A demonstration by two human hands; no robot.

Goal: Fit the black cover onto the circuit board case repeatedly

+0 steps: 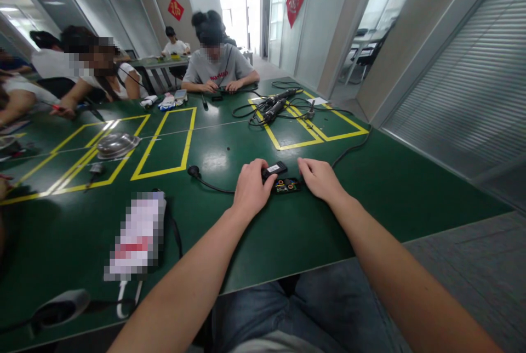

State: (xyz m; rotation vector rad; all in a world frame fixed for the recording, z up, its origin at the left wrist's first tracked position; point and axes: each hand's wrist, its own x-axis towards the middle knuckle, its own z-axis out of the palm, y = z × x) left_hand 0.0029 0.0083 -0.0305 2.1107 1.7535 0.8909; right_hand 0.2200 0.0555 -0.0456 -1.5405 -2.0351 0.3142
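Note:
My left hand is closed on a black plastic cover with a white label, its thumb and fingers at the cover's left end. Just below that cover, on the green table, lies an open black case with a circuit board and round copper coils showing. My right hand rests at the right end of the case, fingers curled together; what they hold, if anything, is hidden. A black plug on a cable lies left of my left hand, and the cable runs behind that hand.
Black tools with tangled cables lie ahead on the green table, among yellow tape outlines. To the left are a metal dish and a blurred pale object. Several people sit around the table, one directly across.

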